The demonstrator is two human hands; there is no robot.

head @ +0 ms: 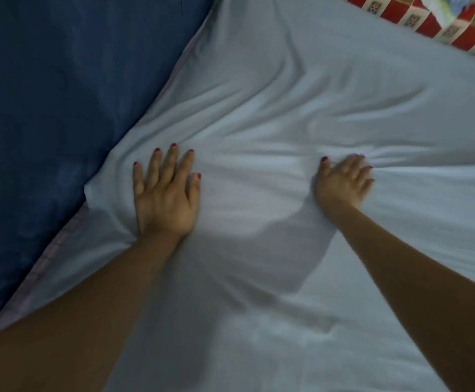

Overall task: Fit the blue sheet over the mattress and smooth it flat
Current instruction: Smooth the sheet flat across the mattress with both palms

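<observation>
The pale blue sheet (273,94) is pressed onto the mattress by both hands, left hand (165,193) and right hand (342,183) laid flat, fingers spread. Creases ahead could be bunched rather than flattened if pushed unevenly.

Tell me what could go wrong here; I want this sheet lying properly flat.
1. The left hand presses near the sheet edge, where a strip of mattress shows; pushing could pull it off further.
2. The right hand has creases bunched at its fingers; these may just shift, not flatten.
</observation>
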